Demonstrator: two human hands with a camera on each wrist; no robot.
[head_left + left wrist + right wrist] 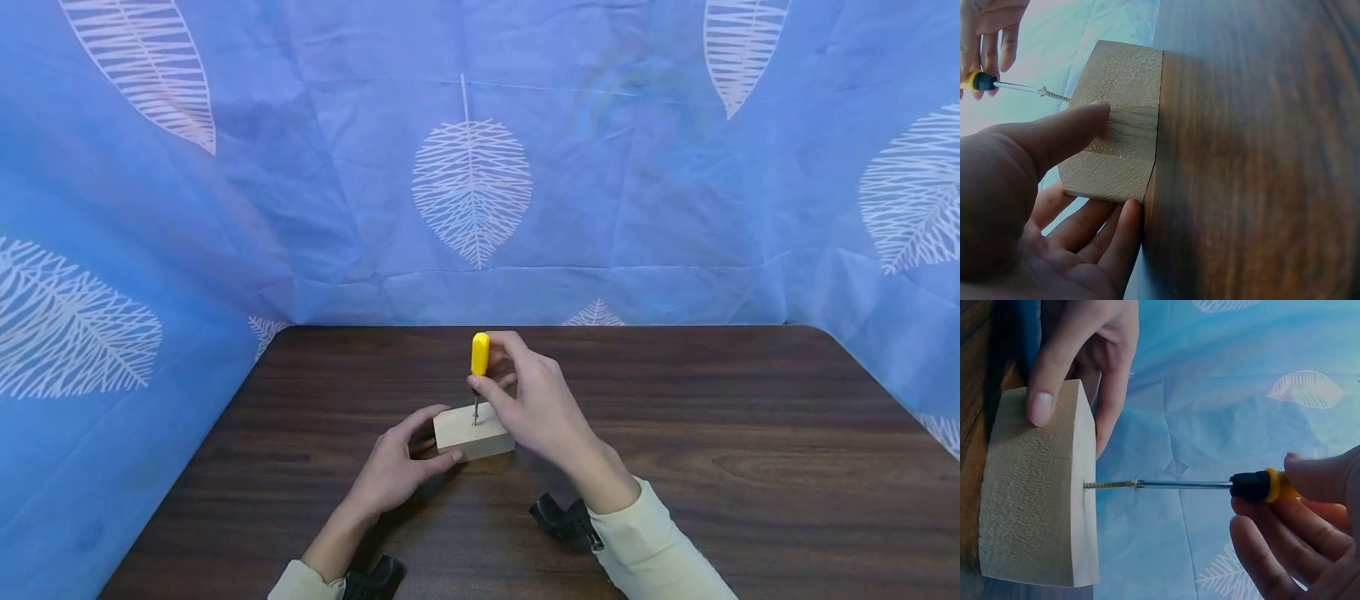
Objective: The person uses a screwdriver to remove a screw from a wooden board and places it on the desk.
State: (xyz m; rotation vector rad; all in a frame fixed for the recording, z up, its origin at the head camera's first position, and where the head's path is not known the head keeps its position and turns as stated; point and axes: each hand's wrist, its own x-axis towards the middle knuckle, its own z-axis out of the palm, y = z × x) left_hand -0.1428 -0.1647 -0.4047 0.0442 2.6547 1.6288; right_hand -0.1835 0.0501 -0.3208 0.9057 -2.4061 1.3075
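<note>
A pale wooden block (pixel 472 433) lies flat on the dark table, its left end gripped by my left hand (pixel 397 462), thumb on the near side and fingers round the far side. My right hand (pixel 536 400) pinches the yellow and black handle of a screwdriver (pixel 480 354) between thumb and fingers. The screwdriver stands upright over the block, its tip at the head of a screw (pixel 1113 484). In the right wrist view the screw's point is in the block's top face, with much of the thread showing outside the wood.
The dark wood-grain table (pixel 712 433) spreads round both hands. Behind it and at its sides hangs a blue cloth (pixel 337 183) with white leaf prints. Black wrist devices (pixel 562 518) sit at both cuffs, close over the table.
</note>
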